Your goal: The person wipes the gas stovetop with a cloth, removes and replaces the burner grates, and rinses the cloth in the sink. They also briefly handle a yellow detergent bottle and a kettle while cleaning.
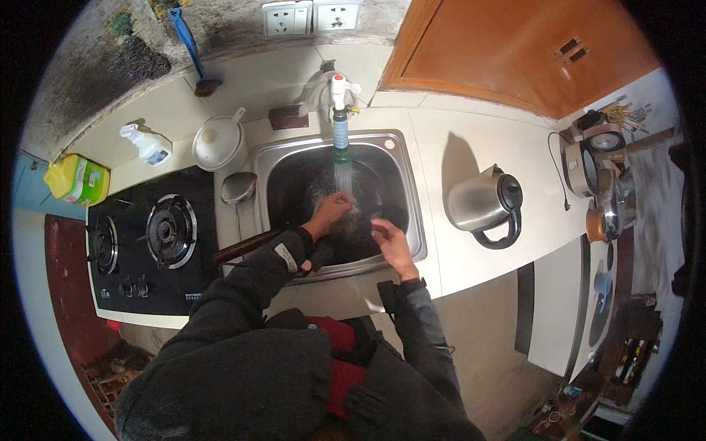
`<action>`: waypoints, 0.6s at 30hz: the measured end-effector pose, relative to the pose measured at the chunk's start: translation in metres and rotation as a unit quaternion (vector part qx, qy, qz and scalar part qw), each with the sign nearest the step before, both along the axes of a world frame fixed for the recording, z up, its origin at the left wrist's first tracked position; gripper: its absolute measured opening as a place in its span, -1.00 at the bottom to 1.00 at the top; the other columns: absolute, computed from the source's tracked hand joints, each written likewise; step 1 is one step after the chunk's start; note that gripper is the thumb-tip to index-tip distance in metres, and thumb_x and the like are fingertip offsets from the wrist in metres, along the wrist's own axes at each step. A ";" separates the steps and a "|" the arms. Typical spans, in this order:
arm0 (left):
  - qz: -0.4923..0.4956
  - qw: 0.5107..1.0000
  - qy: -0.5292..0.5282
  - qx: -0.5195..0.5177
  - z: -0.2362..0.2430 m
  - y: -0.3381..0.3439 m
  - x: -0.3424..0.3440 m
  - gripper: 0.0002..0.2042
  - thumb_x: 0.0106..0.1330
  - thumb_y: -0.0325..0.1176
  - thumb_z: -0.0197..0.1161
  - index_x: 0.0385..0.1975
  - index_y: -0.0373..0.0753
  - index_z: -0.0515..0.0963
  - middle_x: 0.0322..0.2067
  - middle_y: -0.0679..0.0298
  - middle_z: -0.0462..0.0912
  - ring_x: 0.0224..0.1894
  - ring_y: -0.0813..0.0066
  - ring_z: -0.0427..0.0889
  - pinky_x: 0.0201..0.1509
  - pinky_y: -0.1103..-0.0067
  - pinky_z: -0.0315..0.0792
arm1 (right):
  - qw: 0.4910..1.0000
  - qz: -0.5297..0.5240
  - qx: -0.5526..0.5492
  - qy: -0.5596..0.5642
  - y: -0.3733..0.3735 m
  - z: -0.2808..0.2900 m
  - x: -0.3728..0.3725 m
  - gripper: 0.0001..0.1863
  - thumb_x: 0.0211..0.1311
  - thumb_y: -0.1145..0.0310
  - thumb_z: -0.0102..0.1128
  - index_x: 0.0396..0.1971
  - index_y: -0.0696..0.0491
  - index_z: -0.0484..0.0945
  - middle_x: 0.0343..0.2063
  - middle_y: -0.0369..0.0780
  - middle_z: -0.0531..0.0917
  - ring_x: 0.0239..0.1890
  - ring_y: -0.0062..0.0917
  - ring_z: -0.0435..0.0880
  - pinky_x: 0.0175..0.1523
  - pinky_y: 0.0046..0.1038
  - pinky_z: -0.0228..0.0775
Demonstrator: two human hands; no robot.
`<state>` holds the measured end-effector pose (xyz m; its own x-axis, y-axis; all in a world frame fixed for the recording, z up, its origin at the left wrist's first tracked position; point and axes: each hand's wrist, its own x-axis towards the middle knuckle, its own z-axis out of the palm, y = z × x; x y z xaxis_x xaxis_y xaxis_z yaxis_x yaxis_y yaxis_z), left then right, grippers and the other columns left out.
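Sink (412, 213), stainless steel, sits centre of frame, set into the pale tabletop (456, 140); both hands are in the basin. Left hand (329, 213) is under the water stream (343, 176), fingers curled over sth dark and wet; can't tell what it is or whether it's gripped. Right hand (391, 242), at 4 o'clock from the left, fingers loosely bent, seems to pinch sth small; can't make it out. Hands are near each other, not touching.

Tap (339, 92) at 12 o'clock from the hands: white w/ red top, blue-green hose piece on the spout, water running.

Wooden handle (246, 247) at 9 o'clock from the left hand, lying across the sink's left rim. Metal ladle (238, 187) at 10 o'clock, just beside the sink. White lidded pot (218, 142) further out at 10–11 o'clock, spray bottle (149, 145) beyond it. Black gas stove (151, 246), 2 burners, at 9 o'clock. Yellow jug (77, 178) far left past the stove.

Steel kettle (485, 204) w/ black handle at 3 o'clock on the tabletop, well apart from the sink. Rice cooker (588, 165) farther right. Blue-handled brush (193, 51) at 11 o'clock against the wall; wall sockets (312, 18) at 12 o'clock above the tap.
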<state>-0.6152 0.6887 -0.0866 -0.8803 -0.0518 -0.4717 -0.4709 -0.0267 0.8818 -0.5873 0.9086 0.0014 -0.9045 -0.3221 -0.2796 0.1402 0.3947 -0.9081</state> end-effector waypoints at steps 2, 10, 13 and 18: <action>-0.068 0.994 0.081 -0.030 0.023 -0.001 0.010 -0.83 0.21 -0.34 0.25 -0.24 -0.22 0.58 -0.42 0.38 0.58 -0.37 0.63 0.50 -0.34 0.57 0.39 | 0.993 0.035 -0.003 0.110 -0.020 -0.005 -0.010 -0.60 0.21 0.55 0.22 0.08 0.06 0.53 -0.07 -0.15 0.67 0.04 -0.41 0.61 0.15 -0.47 0.41; -0.145 0.957 0.252 0.017 0.117 -0.021 0.007 -0.84 0.25 -0.43 0.22 -0.21 -0.29 0.52 -0.35 0.33 0.60 -0.24 0.60 0.54 -0.11 0.58 0.44 | 0.996 0.086 0.002 -0.029 -0.045 -0.001 -0.046 -0.58 0.02 0.58 0.35 -0.04 0.09 0.56 -0.20 -0.11 0.68 -0.10 -0.37 0.65 0.04 -0.41 0.43; -0.117 0.955 0.269 0.053 0.155 -0.031 0.006 -0.87 0.31 -0.50 0.20 -0.18 -0.27 0.49 -0.29 0.41 0.52 -0.21 0.69 0.46 -0.12 0.68 0.36 | 0.994 0.053 0.025 0.093 -0.049 0.022 -0.066 -0.67 0.03 0.55 0.40 -0.16 0.12 0.57 -0.39 -0.23 0.64 -0.33 -0.56 0.58 -0.18 -0.48 0.44; -0.056 0.944 0.324 -0.012 0.187 -0.044 0.004 -0.85 0.25 -0.53 0.22 -0.20 -0.30 0.52 -0.29 0.35 0.55 -0.24 0.64 0.52 -0.11 0.64 0.43 | 0.990 0.024 -0.030 0.134 -0.057 0.061 -0.085 -0.71 0.09 0.54 0.38 -0.16 0.13 0.56 -0.40 -0.35 0.57 -0.38 -0.68 0.47 -0.22 -0.60 0.37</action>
<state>-0.6110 0.6452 0.1005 -0.9841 0.0549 0.1688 0.1699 0.0146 0.9854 -0.6727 0.8516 0.0621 -0.9269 -0.3752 -0.0103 -0.1266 0.3384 -0.9324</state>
